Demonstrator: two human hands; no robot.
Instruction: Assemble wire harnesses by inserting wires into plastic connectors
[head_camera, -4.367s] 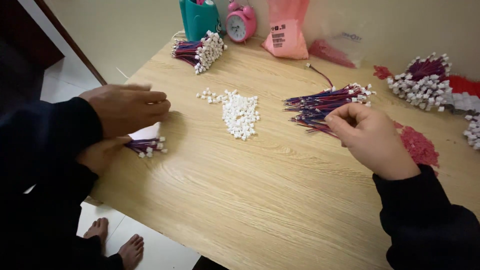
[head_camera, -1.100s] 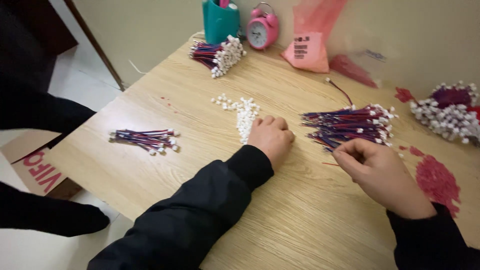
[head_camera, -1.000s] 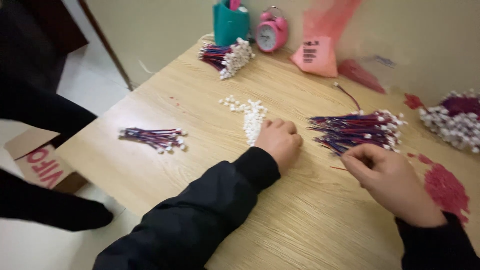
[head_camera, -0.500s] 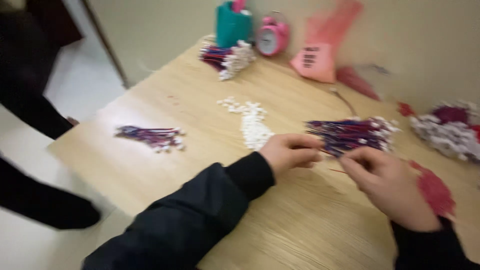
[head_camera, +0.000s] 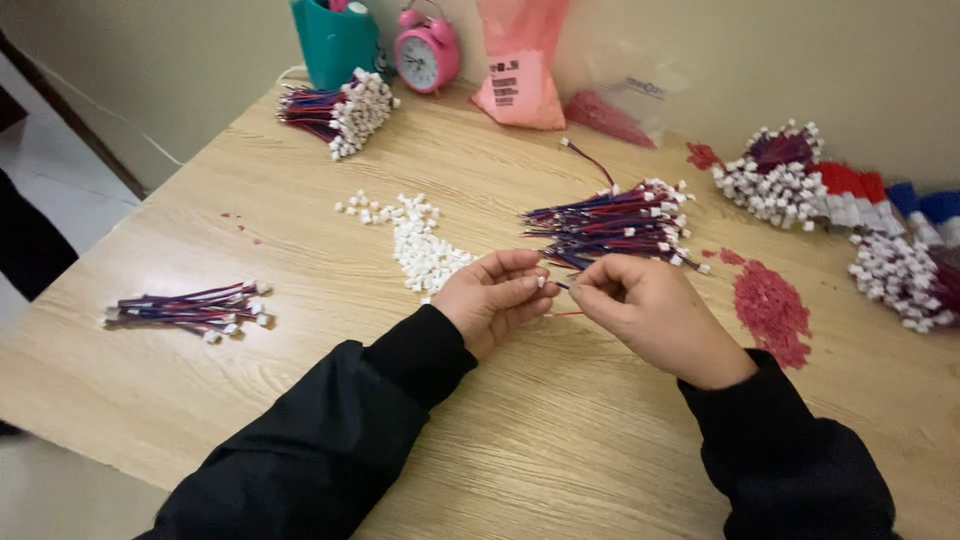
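Note:
My left hand (head_camera: 495, 297) pinches a small white connector (head_camera: 541, 283) between thumb and fingers above the wooden table (head_camera: 300, 400). My right hand (head_camera: 655, 315) meets it fingertip to fingertip and holds the end of a thin red and blue wire (head_camera: 566, 286). Just behind both hands lies a loose bundle of red and blue wires with white plugs (head_camera: 615, 222). A heap of loose white connectors (head_camera: 420, 245) lies left of that bundle, next to my left hand.
A small finished wire bundle (head_camera: 190, 308) lies near the left edge. Another bundle (head_camera: 340, 110) sits at the back by a teal cup (head_camera: 335, 40), a pink alarm clock (head_camera: 425, 55) and a pink bag (head_camera: 520, 65). Red small parts (head_camera: 770, 305) and more bundles (head_camera: 800, 185) fill the right.
My left hand left the white connector heap and came to my right hand, now pinching a connector. The view swung back over the table.

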